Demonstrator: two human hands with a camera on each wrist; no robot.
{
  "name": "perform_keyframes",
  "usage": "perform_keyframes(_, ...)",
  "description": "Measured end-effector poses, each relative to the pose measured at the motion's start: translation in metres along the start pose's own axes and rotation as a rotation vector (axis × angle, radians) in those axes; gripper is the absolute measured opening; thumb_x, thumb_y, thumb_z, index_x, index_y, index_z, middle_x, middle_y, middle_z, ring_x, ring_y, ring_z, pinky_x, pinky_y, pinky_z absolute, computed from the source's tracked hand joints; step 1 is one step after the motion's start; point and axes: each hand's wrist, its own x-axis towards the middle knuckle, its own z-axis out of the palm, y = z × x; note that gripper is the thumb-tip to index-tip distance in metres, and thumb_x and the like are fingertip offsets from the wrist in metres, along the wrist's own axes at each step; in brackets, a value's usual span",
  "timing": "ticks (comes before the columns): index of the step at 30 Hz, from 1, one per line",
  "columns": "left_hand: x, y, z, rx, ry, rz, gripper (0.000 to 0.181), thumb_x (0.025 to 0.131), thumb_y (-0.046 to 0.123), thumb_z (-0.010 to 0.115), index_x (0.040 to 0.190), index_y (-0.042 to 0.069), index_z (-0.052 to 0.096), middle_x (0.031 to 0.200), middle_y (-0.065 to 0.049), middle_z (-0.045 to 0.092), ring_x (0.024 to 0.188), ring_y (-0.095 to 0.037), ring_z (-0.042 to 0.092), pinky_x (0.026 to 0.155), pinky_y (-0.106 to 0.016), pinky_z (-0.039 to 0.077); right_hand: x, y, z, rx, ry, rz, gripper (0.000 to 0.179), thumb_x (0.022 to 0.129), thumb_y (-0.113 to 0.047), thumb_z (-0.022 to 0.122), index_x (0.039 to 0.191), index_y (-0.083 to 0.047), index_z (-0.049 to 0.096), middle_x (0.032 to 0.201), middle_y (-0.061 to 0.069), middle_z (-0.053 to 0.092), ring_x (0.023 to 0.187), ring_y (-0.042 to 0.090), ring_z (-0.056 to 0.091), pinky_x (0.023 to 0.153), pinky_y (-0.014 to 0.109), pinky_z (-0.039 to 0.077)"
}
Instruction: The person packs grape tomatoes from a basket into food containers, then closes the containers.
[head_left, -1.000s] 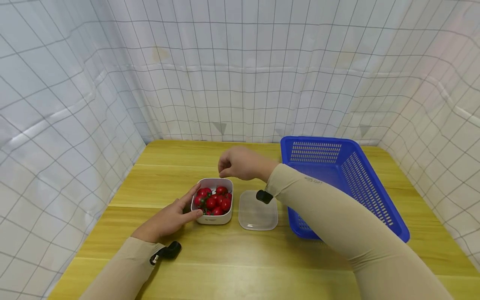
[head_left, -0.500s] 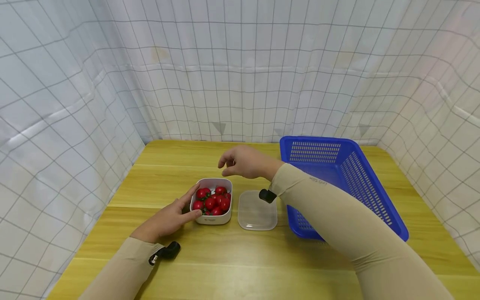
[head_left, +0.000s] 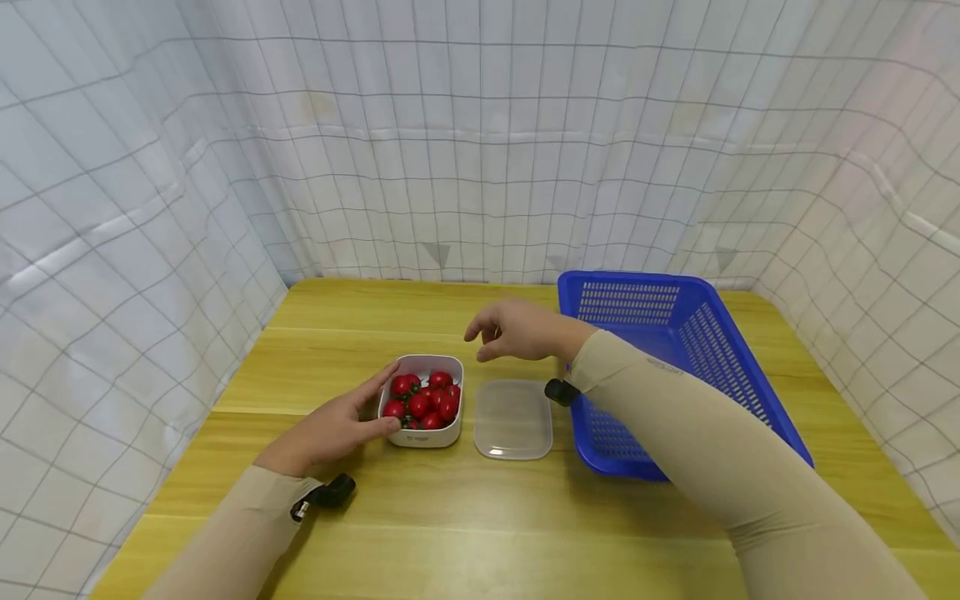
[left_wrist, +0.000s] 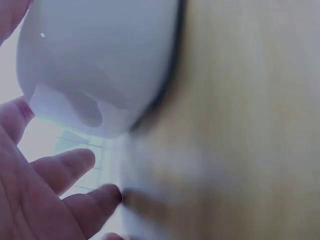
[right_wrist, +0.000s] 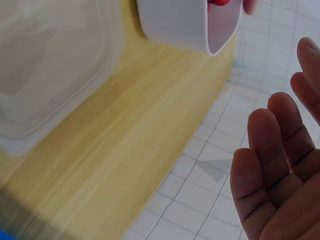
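Small red cherry tomatoes lie in a white square food container on the wooden table. My left hand holds the container's left side, thumb at the near rim and index finger toward the far corner. Its other fingers spread loosely beside the container in the left wrist view. My right hand hovers behind a clear lid, with relaxed, slightly bent fingers and nothing between them. The lid lies flat just right of the container.
A blue plastic basket stands at the right of the table, partly hidden behind my right forearm. White curtains with a grid pattern close off the back and both sides.
My right hand has moved right, away from above the container's far edge, and its fingers have loosened. My left hand stays at the container.
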Motion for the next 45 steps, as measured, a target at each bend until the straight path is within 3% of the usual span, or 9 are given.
perform_keyframes(6, 0.005, 0.014, -0.015, 0.051, 0.048, 0.035, 0.087, 0.099, 0.054, 0.068, 0.17, 0.032, 0.022, 0.172, -0.017, 0.031, 0.154, -0.053, 0.033, 0.117, -0.074, 0.034, -0.008, 0.006, -0.003, -0.004, -0.026, 0.031, 0.039, 0.097, -0.02, 0.078, 0.134, -0.012, 0.071, 0.093, 0.0, 0.07, 0.087, 0.014, 0.063, 0.081, 0.029, 0.053)
perform_keyframes(7, 0.006, 0.018, -0.017, 0.049, 0.047, 0.041, 0.087, 0.099, 0.054, 0.069, 0.17, 0.032, 0.023, 0.171, -0.017, 0.032, 0.145, -0.053, 0.046, 0.112, -0.07, 0.042, -0.009, 0.006, -0.004, -0.005, -0.028, 0.037, 0.039, 0.097, -0.02, 0.078, 0.134, -0.012, 0.071, 0.094, 0.0, 0.07, 0.088, 0.014, 0.063, 0.081, 0.029, 0.053)
perform_keyframes(8, 0.007, 0.021, -0.018, 0.051, 0.049, 0.05, 0.086, 0.099, 0.053, 0.069, 0.169, 0.031, 0.024, 0.172, -0.015, 0.032, 0.144, -0.051, 0.047, 0.112, -0.069, 0.043, -0.011, 0.006, -0.005, -0.008, -0.03, 0.045, 0.04, 0.097, -0.021, 0.078, 0.135, -0.013, 0.071, 0.095, 0.0, 0.07, 0.088, 0.014, 0.063, 0.081, 0.029, 0.053)
perform_keyframes(13, 0.022, 0.043, -0.02, 0.075, 0.033, 0.115, 0.085, 0.098, 0.048, 0.073, 0.167, 0.023, 0.032, 0.17, -0.011, 0.038, 0.145, -0.04, 0.051, 0.116, -0.062, 0.044, -0.015, 0.003, -0.01, -0.031, -0.036, 0.085, 0.042, 0.098, -0.026, 0.078, 0.137, -0.017, 0.069, 0.105, 0.0, 0.071, 0.094, 0.016, 0.065, 0.083, 0.031, 0.055)
perform_keyframes(14, 0.027, 0.048, -0.02, 0.089, 0.027, 0.128, 0.084, 0.098, 0.047, 0.074, 0.167, 0.02, 0.034, 0.169, -0.011, 0.038, 0.154, -0.039, 0.04, 0.121, -0.063, 0.038, -0.015, 0.003, -0.011, -0.041, -0.035, 0.091, 0.042, 0.098, -0.027, 0.078, 0.138, -0.017, 0.069, 0.106, 0.0, 0.071, 0.095, 0.016, 0.065, 0.084, 0.031, 0.055)
perform_keyframes(22, 0.062, 0.096, -0.023, 0.281, -0.056, 0.173, 0.077, 0.097, 0.052, 0.073, 0.16, 0.016, 0.048, 0.159, -0.008, 0.053, 0.15, -0.038, 0.046, 0.123, -0.059, 0.037, -0.021, 0.008, -0.017, -0.147, -0.042, 0.11, 0.042, 0.097, -0.025, 0.078, 0.137, -0.016, 0.07, 0.115, 0.003, 0.071, 0.107, 0.02, 0.065, 0.096, 0.038, 0.056)
perform_keyframes(30, 0.099, 0.129, -0.026, 0.42, -0.18, 0.122, 0.067, 0.097, 0.055, 0.071, 0.154, 0.022, 0.056, 0.153, -0.005, 0.061, 0.143, -0.029, 0.055, 0.119, -0.052, 0.044, -0.027, 0.019, -0.019, -0.292, -0.121, 0.14, 0.041, 0.095, -0.022, 0.08, 0.135, -0.015, 0.072, 0.121, 0.01, 0.073, 0.112, 0.024, 0.067, 0.101, 0.042, 0.056)
perform_keyframes(37, 0.12, 0.144, -0.021, 0.502, -0.263, 0.137, 0.057, 0.098, 0.048, 0.073, 0.147, 0.02, 0.064, 0.147, -0.003, 0.065, 0.132, -0.024, 0.062, 0.116, -0.048, 0.048, -0.027, 0.026, -0.018, -0.327, -0.187, 0.114, 0.039, 0.093, -0.018, 0.079, 0.132, -0.013, 0.074, 0.123, 0.015, 0.072, 0.11, 0.024, 0.065, 0.101, 0.043, 0.055)
perform_keyframes(45, 0.14, 0.145, -0.009, 0.525, -0.374, 0.133, 0.043, 0.097, 0.037, 0.077, 0.138, 0.025, 0.071, 0.144, 0.004, 0.067, 0.14, -0.023, 0.057, 0.119, -0.046, 0.045, -0.022, 0.031, -0.013, -0.38, -0.295, 0.079, 0.038, 0.091, -0.016, 0.078, 0.129, -0.013, 0.076, 0.122, 0.014, 0.072, 0.11, 0.023, 0.064, 0.103, 0.042, 0.054)
